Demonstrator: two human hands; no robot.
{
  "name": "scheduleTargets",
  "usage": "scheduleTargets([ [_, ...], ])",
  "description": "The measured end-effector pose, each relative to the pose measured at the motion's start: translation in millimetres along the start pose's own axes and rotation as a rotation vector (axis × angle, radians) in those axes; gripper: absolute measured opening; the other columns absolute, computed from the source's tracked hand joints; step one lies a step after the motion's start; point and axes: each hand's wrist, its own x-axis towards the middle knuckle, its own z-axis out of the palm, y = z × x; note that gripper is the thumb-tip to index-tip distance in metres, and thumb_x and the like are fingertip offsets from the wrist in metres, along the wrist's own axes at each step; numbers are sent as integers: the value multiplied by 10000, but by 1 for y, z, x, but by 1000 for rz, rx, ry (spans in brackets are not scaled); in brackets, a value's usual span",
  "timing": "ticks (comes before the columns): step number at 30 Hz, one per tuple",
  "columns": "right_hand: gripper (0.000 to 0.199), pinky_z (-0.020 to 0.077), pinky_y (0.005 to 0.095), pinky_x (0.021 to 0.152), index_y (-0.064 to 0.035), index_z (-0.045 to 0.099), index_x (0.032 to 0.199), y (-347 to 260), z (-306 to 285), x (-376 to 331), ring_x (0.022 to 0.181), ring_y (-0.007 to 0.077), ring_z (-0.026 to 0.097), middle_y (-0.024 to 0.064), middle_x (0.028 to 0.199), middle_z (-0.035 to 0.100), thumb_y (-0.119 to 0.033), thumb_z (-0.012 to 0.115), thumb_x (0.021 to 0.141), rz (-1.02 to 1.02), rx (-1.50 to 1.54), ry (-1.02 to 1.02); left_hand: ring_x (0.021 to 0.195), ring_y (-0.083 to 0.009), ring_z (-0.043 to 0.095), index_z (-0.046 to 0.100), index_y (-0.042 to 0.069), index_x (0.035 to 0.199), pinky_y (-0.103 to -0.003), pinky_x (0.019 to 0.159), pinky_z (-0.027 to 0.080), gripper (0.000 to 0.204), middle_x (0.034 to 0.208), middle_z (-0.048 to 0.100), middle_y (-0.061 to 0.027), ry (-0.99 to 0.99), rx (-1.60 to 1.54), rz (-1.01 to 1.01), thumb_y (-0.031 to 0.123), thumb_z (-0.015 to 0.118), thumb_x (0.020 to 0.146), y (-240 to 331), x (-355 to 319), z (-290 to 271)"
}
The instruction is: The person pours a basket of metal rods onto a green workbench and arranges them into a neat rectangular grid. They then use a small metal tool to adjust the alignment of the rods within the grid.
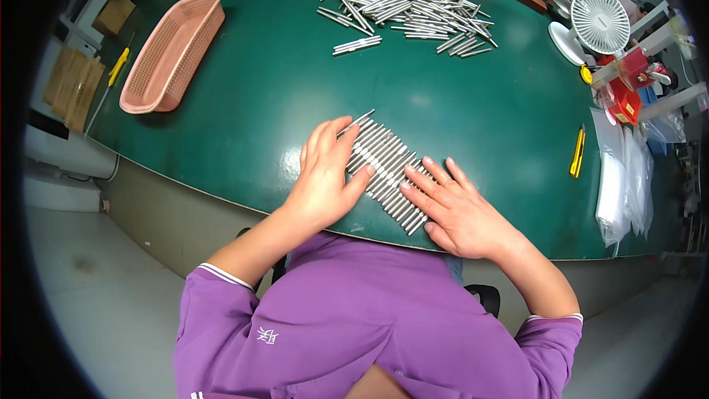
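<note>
The green table (273, 96) is presenting its curved front edge (362, 238) directly ahead of the person's torso. A row of metal rods (385, 171) is lying flat near this edge, between the two hands, the rods set side by side and the row slanting down toward the right. The lower end of the row is approaching the edge most closely. Open surface is extending from the row to the loose rod pile (406, 6) at the far side, and left to the pink basket (190, 55). On the right, bare surface is reaching to the yellow cutter (578, 151), with clear plastic bags (624, 185) lying beyond it.

The left hand (321, 166) is resting at the upper-left side of the row. Its fingers are curving slightly and standing well apart from the thumb, whose tip is touching the rods. Whether the fingertips are pinching the uppermost rod cannot be told.

The right hand (467, 212) is lying palm down on the right side. Its fingers are extending, slightly spread, with fingertips touching the rods; its thumb is pointing toward the row's lower end.
</note>
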Motion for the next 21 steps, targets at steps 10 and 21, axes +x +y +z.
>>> scheduleTargets([
  [10, 581, 228, 488, 1225, 32, 441, 1450, -12, 21, 36, 1482, 352, 295, 199, 1559, 366, -231, 583, 952, 70, -195, 309, 1297, -376, 446, 536, -36, 1314, -448, 1109, 348, 402, 1349, 507, -193, 35, -57, 128, 36, 553, 919, -1, 42, 30],
  [21, 704, 159, 500, 1248, 20, 398, 1487, 0, 13, 21, 1513, 356, 224, 205, 1598, 300, -308, 615, 903, -7, -13, 240, 1511, -429, 165, 171, -30, 1558, -553, 1234, 82, 1114, 1569, 269, -283, -330, 6, 212, 550, 750, 802, -8, 39, 13],
])
